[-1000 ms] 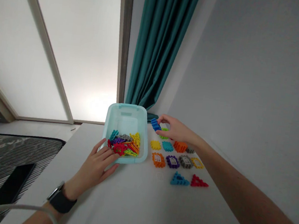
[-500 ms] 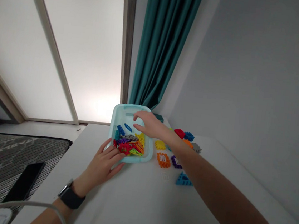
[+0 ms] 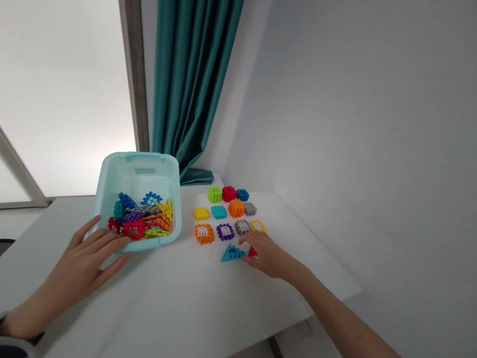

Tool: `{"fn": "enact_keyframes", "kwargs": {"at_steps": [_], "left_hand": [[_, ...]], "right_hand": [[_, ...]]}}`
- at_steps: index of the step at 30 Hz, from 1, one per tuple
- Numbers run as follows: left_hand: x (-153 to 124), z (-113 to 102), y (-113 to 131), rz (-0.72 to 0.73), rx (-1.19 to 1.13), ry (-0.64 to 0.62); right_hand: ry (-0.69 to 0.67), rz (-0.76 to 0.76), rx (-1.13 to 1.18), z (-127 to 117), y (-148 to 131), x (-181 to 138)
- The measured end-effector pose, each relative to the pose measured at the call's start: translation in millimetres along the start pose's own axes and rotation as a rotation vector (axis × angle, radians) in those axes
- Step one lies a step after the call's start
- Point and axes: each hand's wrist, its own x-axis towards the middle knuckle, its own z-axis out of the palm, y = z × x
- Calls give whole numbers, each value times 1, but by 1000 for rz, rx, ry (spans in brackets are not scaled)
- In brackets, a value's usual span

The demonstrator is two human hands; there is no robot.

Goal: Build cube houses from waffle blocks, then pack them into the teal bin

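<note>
My left hand (image 3: 77, 267) lies flat on the white table (image 3: 189, 305), fingers spread, its fingertips touching the near wall of a light blue bin (image 3: 109, 178). The bin holds a heap of coloured interlocking plastic pieces (image 3: 141, 219). My right hand (image 3: 268, 256) rests on the table to the right. Its fingers are curled over a red triangle piece (image 3: 252, 252), most of which is hidden. A blue triangle piece (image 3: 232, 253) lies just left of that hand. An orange window piece (image 3: 204, 233), a purple one (image 3: 225, 231) and a grey one (image 3: 241, 226) lie in a row behind.
More pieces lie in rows farther back: green (image 3: 215, 194), red (image 3: 229, 193), blue (image 3: 242, 194), yellow (image 3: 201, 213), orange (image 3: 237, 207). A small white piece (image 3: 207, 256) lies near the blue triangle. A teal curtain (image 3: 191, 64) hangs behind. The table's edge (image 3: 328, 295) is close on the right.
My right hand carried a blue piece to the bin, let it go there, then moved right onto the red triangle. The view has swung right. My left hand stays at the bin.
</note>
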Motion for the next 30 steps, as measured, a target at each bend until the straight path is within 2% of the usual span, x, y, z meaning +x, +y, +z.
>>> {"fn": "enact_keyframes", "kwargs": {"at_steps": [4, 10, 13, 16, 19, 23, 27, 30], "left_hand": [[1, -1, 0, 5, 16, -7], [2, -2, 1, -11, 9, -23], [3, -4, 3, -29, -1, -35], [6, -7, 7, -50, -11, -52], [10, -12, 11, -72, -22, -64], [14, -15, 15, -83, -23, -81], [15, -17, 16, -112, -39, -86], [15, -18, 17, -125, -40, -90]], "right_hand": [[-34, -3, -98, 15, -9, 3], [-232, -45, -260, 16, -17, 39], [-311, -81, -235, 8, -26, 45], [-359, -142, -102, -14, -47, 49], [-297, -255, 9, -45, -82, 70], [-142, -421, 11, -75, -133, 136], [104, -384, -133, -73, -160, 200], [175, -398, -108, -64, -155, 207]]}}
